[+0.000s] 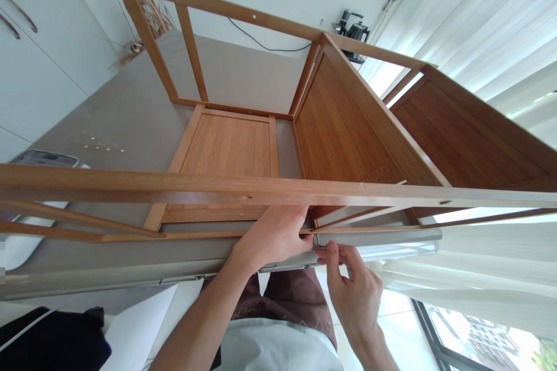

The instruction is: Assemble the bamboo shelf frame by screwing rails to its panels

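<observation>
A wooden shelf frame (304, 188) with slatted ends and upright panels stands on the grey tabletop. My left hand (276, 235) reaches in between its upper and lower rails. The thumb rests by the lower rail and the hand is closed around the wood there; the other fingers are largely hidden behind the upper rail. Just right of that thumb, my right hand (354, 281) pinches a thin L-shaped hex key (318, 240), whose short end points up at the lower rail. Inside the frame, a flat wooden panel (235, 139) lies low, and an upright divider panel (343, 122) stands to its right.
Small metal pieces (93, 139) are scattered on the left of the table (130, 110). A phone (46, 156) lies near the left edge. A black kettle (357, 30) and dried stalks (152, 14) stand behind. Curtains (478, 29) hang at the right.
</observation>
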A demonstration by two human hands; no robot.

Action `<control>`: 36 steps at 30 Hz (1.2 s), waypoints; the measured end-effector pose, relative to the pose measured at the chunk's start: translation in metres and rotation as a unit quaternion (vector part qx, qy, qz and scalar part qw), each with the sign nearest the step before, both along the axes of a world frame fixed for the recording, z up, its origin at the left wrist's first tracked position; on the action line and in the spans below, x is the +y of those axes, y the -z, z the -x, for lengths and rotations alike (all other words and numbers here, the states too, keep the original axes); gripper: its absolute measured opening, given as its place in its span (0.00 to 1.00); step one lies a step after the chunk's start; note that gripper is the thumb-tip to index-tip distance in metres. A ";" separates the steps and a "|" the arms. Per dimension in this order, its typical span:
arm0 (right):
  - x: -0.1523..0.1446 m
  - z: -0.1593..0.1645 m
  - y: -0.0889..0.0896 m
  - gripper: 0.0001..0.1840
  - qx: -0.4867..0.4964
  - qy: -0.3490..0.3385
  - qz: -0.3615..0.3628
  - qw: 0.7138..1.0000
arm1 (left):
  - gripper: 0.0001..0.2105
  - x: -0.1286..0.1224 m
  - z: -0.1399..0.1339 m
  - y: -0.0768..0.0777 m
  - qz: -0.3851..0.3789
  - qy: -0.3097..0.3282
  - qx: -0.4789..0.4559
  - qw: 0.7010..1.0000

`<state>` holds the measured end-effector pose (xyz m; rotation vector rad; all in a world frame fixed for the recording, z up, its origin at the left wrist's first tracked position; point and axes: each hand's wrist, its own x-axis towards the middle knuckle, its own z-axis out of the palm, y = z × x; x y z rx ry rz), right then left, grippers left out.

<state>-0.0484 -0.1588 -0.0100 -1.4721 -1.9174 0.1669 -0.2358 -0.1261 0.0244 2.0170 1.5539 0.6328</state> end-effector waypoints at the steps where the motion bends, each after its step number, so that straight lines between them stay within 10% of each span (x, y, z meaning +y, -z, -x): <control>1: 0.000 0.000 0.000 0.15 -0.003 -0.003 -0.002 1.000 | 0.12 0.000 0.000 0.000 0.001 -0.001 0.001 1.000; 10: -0.001 -0.004 0.002 0.11 -0.031 -0.054 -0.038 0.997 | 0.12 0.000 -0.001 -0.004 0.034 -0.003 0.003 0.999; 15: 0.003 0.002 -0.011 0.21 0.029 0.027 0.108 0.993 | 0.13 -0.001 -0.001 -0.004 0.028 -0.003 -0.003 1.000; 25: -0.005 0.005 0.008 0.26 0.426 0.088 0.343 0.833 | 0.12 -0.001 -0.001 -0.003 0.012 -0.004 -0.002 1.000; 36: -0.004 0.008 -0.008 0.29 0.304 0.106 0.288 0.902 | 0.13 -0.001 -0.001 -0.003 0.028 -0.005 0.004 1.000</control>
